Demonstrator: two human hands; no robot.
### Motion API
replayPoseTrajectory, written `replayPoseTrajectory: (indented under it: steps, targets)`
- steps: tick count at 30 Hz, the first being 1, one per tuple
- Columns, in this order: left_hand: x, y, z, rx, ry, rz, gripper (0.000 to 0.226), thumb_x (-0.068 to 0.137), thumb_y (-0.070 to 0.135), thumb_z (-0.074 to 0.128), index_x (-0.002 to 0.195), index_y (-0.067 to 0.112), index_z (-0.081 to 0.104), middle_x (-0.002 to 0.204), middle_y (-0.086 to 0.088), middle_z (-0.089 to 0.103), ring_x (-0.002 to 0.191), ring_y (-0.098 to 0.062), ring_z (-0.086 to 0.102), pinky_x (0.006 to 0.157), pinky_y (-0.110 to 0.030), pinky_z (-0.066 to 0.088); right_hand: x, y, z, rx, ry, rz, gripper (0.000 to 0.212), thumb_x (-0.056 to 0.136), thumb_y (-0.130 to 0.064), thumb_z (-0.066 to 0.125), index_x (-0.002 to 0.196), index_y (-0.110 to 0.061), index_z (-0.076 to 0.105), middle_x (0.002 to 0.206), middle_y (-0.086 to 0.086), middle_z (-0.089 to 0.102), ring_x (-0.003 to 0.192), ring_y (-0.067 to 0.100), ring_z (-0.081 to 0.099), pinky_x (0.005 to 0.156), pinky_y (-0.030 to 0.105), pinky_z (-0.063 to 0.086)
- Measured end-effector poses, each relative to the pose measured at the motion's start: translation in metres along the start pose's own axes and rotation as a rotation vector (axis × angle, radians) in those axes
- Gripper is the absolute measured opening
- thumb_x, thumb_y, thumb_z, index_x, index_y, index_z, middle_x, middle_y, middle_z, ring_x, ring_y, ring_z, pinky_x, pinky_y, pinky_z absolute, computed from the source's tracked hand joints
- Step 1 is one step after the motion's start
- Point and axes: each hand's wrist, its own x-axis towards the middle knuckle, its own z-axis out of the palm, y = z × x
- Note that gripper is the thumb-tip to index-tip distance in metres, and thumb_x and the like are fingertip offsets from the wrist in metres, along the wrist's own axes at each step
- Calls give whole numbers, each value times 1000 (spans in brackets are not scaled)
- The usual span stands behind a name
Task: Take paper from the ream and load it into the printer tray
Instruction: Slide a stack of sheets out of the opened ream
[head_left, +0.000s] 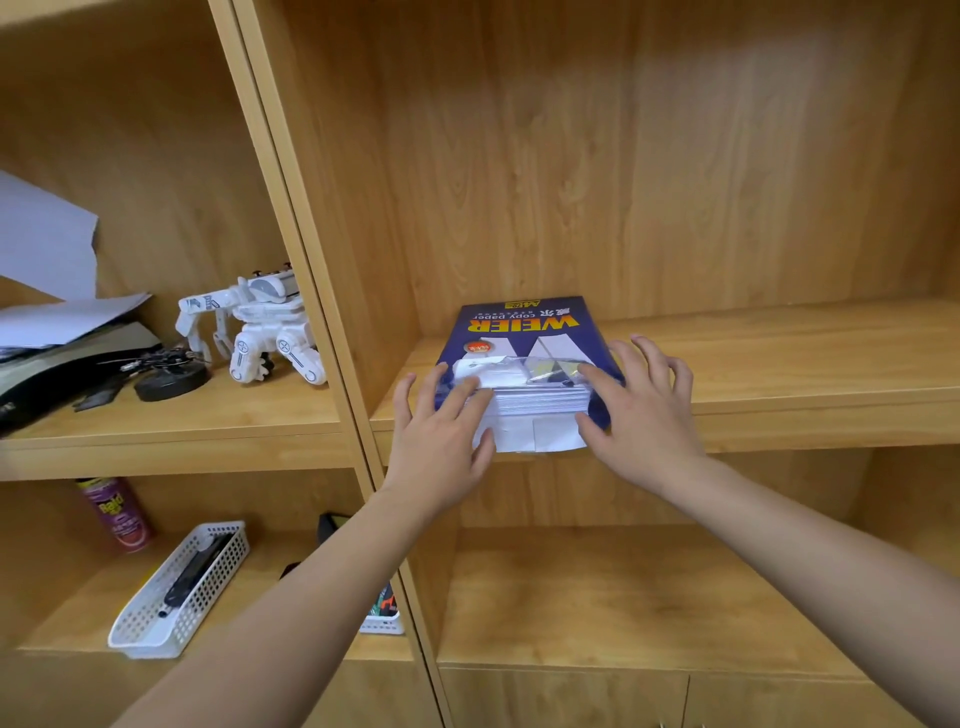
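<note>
On wooden shelf (779, 358), opened ream (524, 343) between spread hands (441, 447).

A white toy robot (254, 327) with claw arms and wheels is standing on the wooden shelf (171, 415) in the left compartment, near the divider. Just beside it to the left a black round object (171, 382) is lying, and farther left loose white sheets (47, 270) are resting over a dark flat device (62, 364). On the shelf below, a purple spray can (117, 514) is standing upright, and a white perforated basket (179, 590) is sitting nearby, holding a dark pen-like item.
</note>
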Motion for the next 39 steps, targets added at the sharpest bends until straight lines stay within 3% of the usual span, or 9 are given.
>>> replayPoseTrajectory:
  steps: [4, 9, 18, 26, 30, 36, 39]
  targets:
    - [9, 0, 2, 24, -1, -23, 34, 87, 38, 60, 113, 17, 67, 112, -1, 70, 128, -34, 54, 111, -58, 26, 4, 0, 4, -15, -16, 24, 45, 74, -40, 70, 114, -20, 65, 139, 16, 51, 137, 37, 32, 103, 52, 21]
    - [22, -4, 6, 49, 23, -15, 28, 75, 21, 74, 102, 17, 68, 97, -2, 69, 115, -30, 61, 110, -55, 25, 7, 0, 4, -27, 2, -2, 40, 71, -31, 71, 107, -15, 64, 134, 16, 53, 134, 35, 33, 101, 52, 25]
    - [8, -10, 6, 79, 125, -81, 32, 73, 6, 67, 103, 15, 71, 99, -6, 68, 112, -32, 61, 108, -56, 29, -8, 4, -3, -1, 84, -81, 50, 67, -15, 66, 117, -13, 64, 133, 16, 56, 130, 39, 43, 101, 51, 30]
    - [-10, -26, 3, 57, 145, -48, 26, 80, 12, 62, 104, 18, 71, 106, -1, 71, 114, -32, 60, 108, -57, 29, -16, 10, 0, 54, 123, -100, 17, 72, -13, 65, 87, -15, 70, 124, 14, 63, 126, 38, 48, 98, 49, 30]
    - [-14, -25, 5, 53, 160, -24, 30, 81, 5, 63, 105, 20, 72, 109, 2, 73, 114, -32, 61, 108, -56, 30, -17, 10, -2, 62, 110, -45, 24, 74, -17, 63, 95, -15, 72, 125, 13, 62, 127, 38, 48, 98, 50, 30]
    - [-9, -14, 1, -3, 83, 7, 60, 77, -5, 29, 115, 19, 70, 114, 5, 72, 123, -32, 57, 109, -56, 26, -18, 3, 1, 11, 33, -28, 43, 78, -17, 45, 114, -12, 66, 134, 12, 56, 129, 36, 42, 100, 49, 27]
    - [3, -9, -3, -60, -12, -22, 67, 69, -10, 43, 126, 17, 65, 116, 3, 72, 127, -35, 54, 110, -58, 24, -10, -2, -3, 17, -22, -24, 54, 75, -21, 34, 120, -12, 63, 136, 13, 54, 130, 34, 36, 101, 48, 24]
